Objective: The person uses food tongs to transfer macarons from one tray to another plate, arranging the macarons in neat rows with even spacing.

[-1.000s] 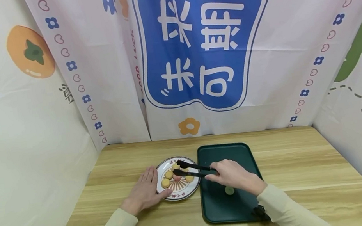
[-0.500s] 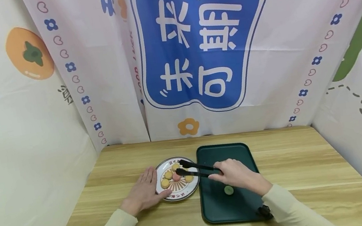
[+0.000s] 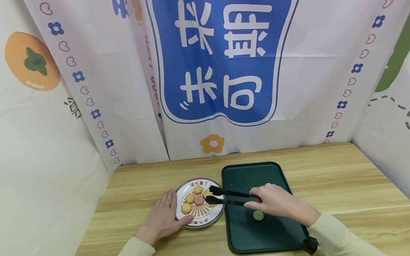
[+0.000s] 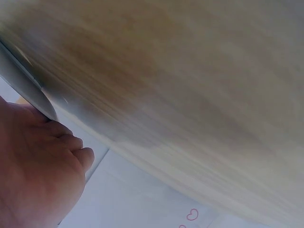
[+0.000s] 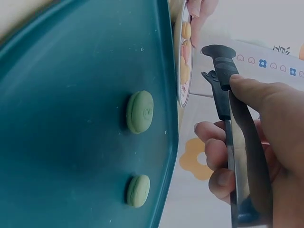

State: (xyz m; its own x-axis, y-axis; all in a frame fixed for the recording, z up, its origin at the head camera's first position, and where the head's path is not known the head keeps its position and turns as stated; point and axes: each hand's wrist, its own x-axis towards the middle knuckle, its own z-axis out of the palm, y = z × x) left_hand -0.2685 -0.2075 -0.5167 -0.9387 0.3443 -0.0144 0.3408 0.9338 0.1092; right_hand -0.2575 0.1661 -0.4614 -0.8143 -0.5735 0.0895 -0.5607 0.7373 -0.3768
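Note:
My left hand [image 3: 164, 217] lies at the left edge of a white patterned plate [image 3: 202, 214], fingers straight and thumb over the rim. Several yellow macarons [image 3: 187, 208] and a pink macaron [image 3: 199, 200] sit on this plate. My right hand [image 3: 274, 201] grips black-tipped tongs [image 3: 235, 193] above the dark green tray [image 3: 246, 235]. The tongs' tips stand apart over the plate's right rim, overlapping a yellow macaron in the head view. Two green macarons, a nearer one [image 5: 140, 112] and a smaller-looking one [image 5: 138, 191], rest on the tray in the right wrist view.
The tray stands right beside the plate on a wooden table [image 3: 340, 196]. A printed cloth [image 3: 130, 113] hangs behind the table's far edge, with white cloth walls left and right. A black wrist device [image 3: 311, 245] sits by the right sleeve.
My right hand and the tongs have moved to the right, drawing the tips from over the macarons toward the plate's right rim. My left hand has stayed at the plate.

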